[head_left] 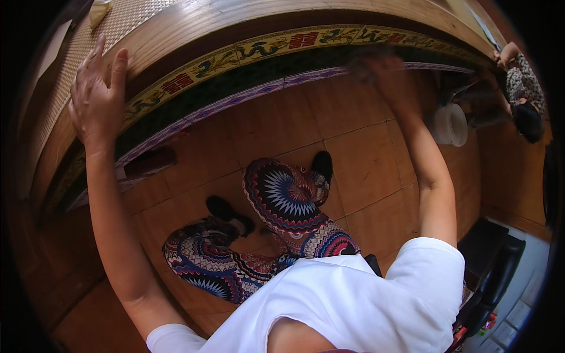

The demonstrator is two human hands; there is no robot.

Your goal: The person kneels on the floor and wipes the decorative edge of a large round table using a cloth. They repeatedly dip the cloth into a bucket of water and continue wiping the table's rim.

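Note:
My left hand (97, 97) lies on the wooden edge (138, 50) of a raised platform, its fingers stretched and the thumb apart, holding nothing. Reaching forward, my right hand (385, 73) is at the platform's tiled front, just below a yellow decorative tile band (265, 50) with red and green figures. Motion blurs that hand. A dark greyish, soft-looking thing (362, 67) shows at its fingers against the dark green tiles; its kind cannot be made out.
A woven mat (138, 17) covers the platform top. To the right of my right forearm stands a white bucket (452, 125) on the brown tiled floor (371, 159). Another person (527, 88) is at the far right. A dark padded seat (494, 265) stands at lower right.

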